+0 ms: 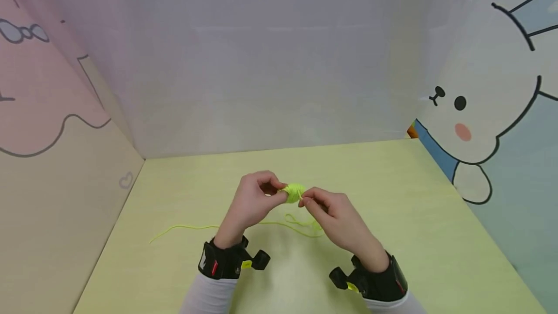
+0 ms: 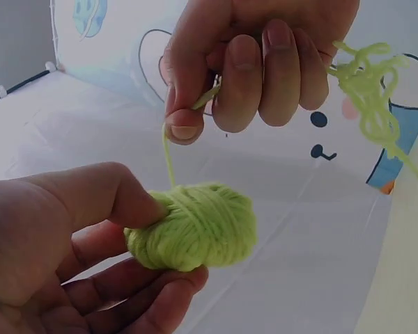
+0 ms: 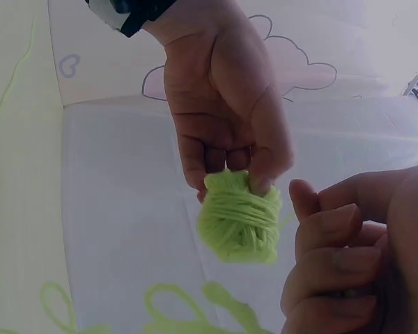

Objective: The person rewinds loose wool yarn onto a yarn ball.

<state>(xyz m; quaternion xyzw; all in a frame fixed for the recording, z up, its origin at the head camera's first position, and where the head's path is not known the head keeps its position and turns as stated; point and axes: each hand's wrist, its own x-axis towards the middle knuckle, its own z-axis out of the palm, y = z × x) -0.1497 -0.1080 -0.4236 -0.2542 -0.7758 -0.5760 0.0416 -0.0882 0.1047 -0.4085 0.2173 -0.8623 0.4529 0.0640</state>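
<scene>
A small ball of yellow-green yarn [image 1: 294, 193] is held above the table by my left hand [image 1: 255, 197], its thumb and fingers pinching one end. In the left wrist view the wound ball [image 2: 202, 226] shows strands wrapped crosswise. Just to the right, my right hand [image 1: 337, 214] pinches the strand between thumb and forefinger. That strand [image 2: 168, 160] runs taut and short from the ball to the right fingertips. Loose, tangled yarn [image 2: 368, 94] hangs past the right hand's little-finger side.
A yarn tail [image 1: 183, 227] trails leftward over the pale yellow table [image 1: 370, 173]. Loose loops [image 1: 301, 222] lie below the hands, partly hidden by the right one. A white panel [image 1: 270, 71] stands behind; cartoon-printed panels [image 1: 492, 125] flank both sides.
</scene>
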